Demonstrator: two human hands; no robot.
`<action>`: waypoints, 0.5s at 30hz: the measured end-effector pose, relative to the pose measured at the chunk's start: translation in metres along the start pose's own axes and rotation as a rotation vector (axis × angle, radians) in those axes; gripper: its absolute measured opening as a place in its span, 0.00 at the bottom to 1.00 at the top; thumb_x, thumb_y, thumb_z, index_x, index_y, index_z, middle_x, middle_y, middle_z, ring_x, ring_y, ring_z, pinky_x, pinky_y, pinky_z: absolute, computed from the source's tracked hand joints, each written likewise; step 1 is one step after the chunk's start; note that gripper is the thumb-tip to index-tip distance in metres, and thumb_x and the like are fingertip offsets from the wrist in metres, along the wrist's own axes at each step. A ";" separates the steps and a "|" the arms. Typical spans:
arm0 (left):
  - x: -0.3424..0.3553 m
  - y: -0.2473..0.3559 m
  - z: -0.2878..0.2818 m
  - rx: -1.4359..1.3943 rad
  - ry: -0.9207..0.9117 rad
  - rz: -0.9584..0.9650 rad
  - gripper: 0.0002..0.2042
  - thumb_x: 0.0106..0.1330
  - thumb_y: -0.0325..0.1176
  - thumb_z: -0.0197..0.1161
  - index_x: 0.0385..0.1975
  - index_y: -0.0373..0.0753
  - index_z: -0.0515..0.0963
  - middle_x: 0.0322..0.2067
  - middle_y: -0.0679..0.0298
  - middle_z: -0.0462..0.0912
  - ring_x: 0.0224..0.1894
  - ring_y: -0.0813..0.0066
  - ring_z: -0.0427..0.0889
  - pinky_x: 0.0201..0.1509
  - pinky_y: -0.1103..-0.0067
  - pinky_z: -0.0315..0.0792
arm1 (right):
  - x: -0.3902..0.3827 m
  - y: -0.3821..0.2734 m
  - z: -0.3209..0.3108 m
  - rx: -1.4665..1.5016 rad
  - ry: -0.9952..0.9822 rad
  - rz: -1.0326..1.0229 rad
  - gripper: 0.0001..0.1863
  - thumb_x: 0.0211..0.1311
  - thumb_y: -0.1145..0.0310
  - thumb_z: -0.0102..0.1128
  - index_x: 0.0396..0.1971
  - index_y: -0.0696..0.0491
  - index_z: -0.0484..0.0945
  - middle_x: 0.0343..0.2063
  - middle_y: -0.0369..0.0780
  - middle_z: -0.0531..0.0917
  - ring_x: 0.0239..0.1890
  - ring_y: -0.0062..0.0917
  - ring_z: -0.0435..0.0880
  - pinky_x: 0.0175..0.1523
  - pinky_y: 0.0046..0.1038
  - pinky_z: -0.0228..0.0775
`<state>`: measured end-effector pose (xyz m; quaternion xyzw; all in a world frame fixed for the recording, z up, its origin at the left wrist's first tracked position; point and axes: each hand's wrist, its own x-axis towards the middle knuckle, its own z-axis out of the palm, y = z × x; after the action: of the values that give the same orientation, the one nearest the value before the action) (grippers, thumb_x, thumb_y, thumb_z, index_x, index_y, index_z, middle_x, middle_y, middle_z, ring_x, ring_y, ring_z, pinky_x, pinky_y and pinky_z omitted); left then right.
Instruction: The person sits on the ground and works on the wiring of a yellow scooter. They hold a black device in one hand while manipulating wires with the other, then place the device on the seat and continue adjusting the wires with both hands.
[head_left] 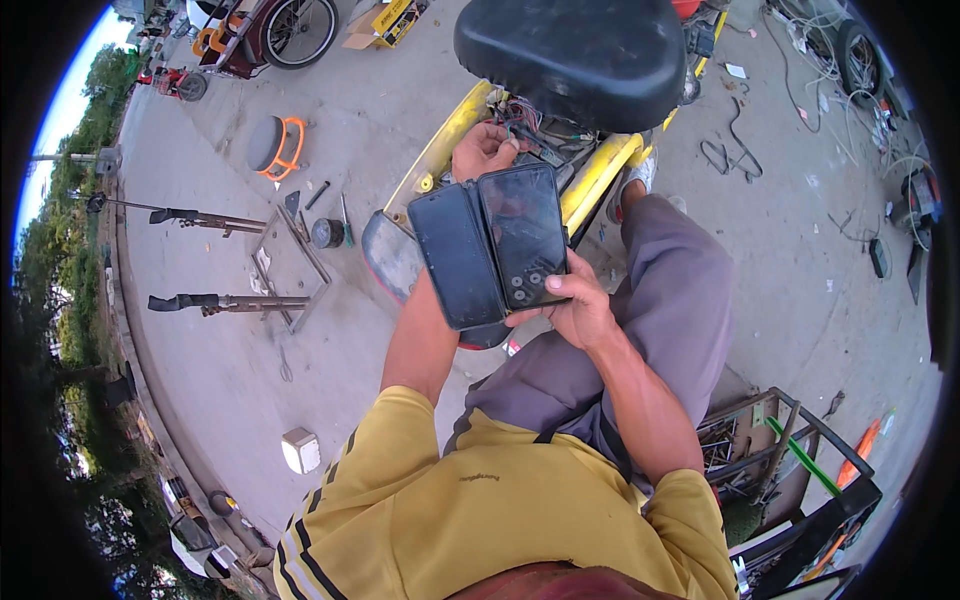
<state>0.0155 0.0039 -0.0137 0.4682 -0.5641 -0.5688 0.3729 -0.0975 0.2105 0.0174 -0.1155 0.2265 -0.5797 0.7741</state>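
Observation:
My right hand grips a dark phone in an open black flip case, with the thumb on the lower part of its screen. Behind the phone my left hand reaches up to a bundle of coloured wires in the yellow frame of a small vehicle. Its thumb and forefinger are pinched together beside the wires; what lies between them is too small to make out. The case covers part of my left wrist. Above the wires sits a black seat, tilted up.
To the left stand an orange-legged stool and a metal frame with two long handles. Hand tools and a black round tin lie near it. A white box sits lower left. Cables and a metal rack are on the right.

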 end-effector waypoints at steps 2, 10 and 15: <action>-0.005 0.007 0.002 -0.053 -0.019 -0.020 0.08 0.69 0.25 0.60 0.44 0.29 0.74 0.38 0.56 0.87 0.36 0.79 0.84 0.40 0.82 0.78 | -0.001 -0.001 0.000 0.011 0.008 -0.001 0.37 0.53 0.70 0.55 0.65 0.65 0.61 0.53 0.54 0.80 0.47 0.48 0.85 0.44 0.56 0.84; -0.001 0.001 0.000 -0.123 -0.007 -0.017 0.10 0.67 0.23 0.61 0.45 0.28 0.76 0.36 0.60 0.87 0.27 0.84 0.76 0.32 0.83 0.73 | -0.003 -0.002 0.002 0.022 -0.030 0.004 0.37 0.52 0.70 0.57 0.64 0.66 0.61 0.52 0.54 0.80 0.46 0.48 0.86 0.43 0.56 0.85; 0.000 0.003 -0.005 -0.155 -0.082 -0.038 0.11 0.69 0.22 0.58 0.49 0.27 0.75 0.39 0.56 0.87 0.29 0.82 0.80 0.33 0.84 0.75 | -0.004 -0.003 0.003 0.025 -0.033 0.006 0.38 0.51 0.71 0.58 0.65 0.65 0.60 0.52 0.54 0.79 0.47 0.47 0.86 0.43 0.55 0.85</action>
<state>0.0201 0.0026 -0.0101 0.4249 -0.5241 -0.6364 0.3739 -0.0997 0.2127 0.0221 -0.1146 0.2066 -0.5780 0.7811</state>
